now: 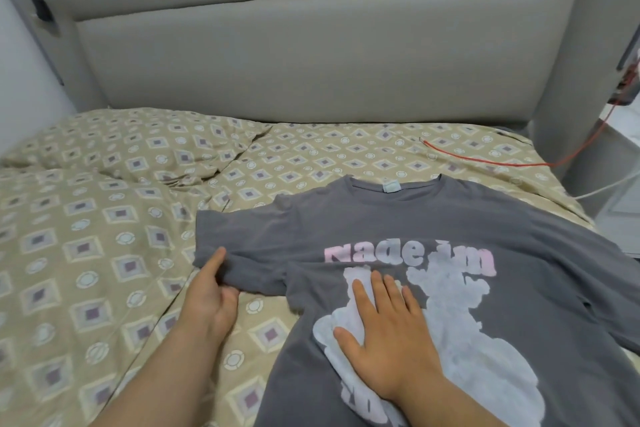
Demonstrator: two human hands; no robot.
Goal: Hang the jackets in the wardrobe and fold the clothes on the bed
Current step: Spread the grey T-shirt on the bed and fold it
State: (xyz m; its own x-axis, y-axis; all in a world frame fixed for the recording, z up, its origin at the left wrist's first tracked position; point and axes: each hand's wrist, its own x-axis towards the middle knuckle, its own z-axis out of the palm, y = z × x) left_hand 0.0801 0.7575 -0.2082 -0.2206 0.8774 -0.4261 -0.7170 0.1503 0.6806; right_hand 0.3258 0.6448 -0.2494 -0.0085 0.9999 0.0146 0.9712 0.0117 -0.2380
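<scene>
Head view: a grey short-sleeved cotton T-shirt with a pink and white print lies face up on the bed, spread over the beige bed cover patterned with squares and rings. Its collar points to 12 o'clock, toward the padded grey headboard, and its hem runs off the frame at 6 o'clock, so its long axis runs from 12 to 6.

One short sleeve sticks out flat from the body toward 9 o'clock. The left hand has this sleeve at its cuff corner. The thumb lies on top and the other fingers are curled under the cloth, pinching it.

The right hand rests palm down on the white part of the print. Its fingers are straight and spread, gripping nothing and only pressing the cloth to the bed.

I judge the coming move to be a fold of that sleeve inward. From the left hand, the shirt's body lies at 3 o'clock. The left hand is the nearer one and already holds the cuff, while the right hand pins the chest just inside where the crease would likely fall. It lies in the sleeve's path and may have to give way.

A thin red cable lies across the cover at 12 o'clock of the collar, apart from the shirt. No jacket or wardrobe is in view.
</scene>
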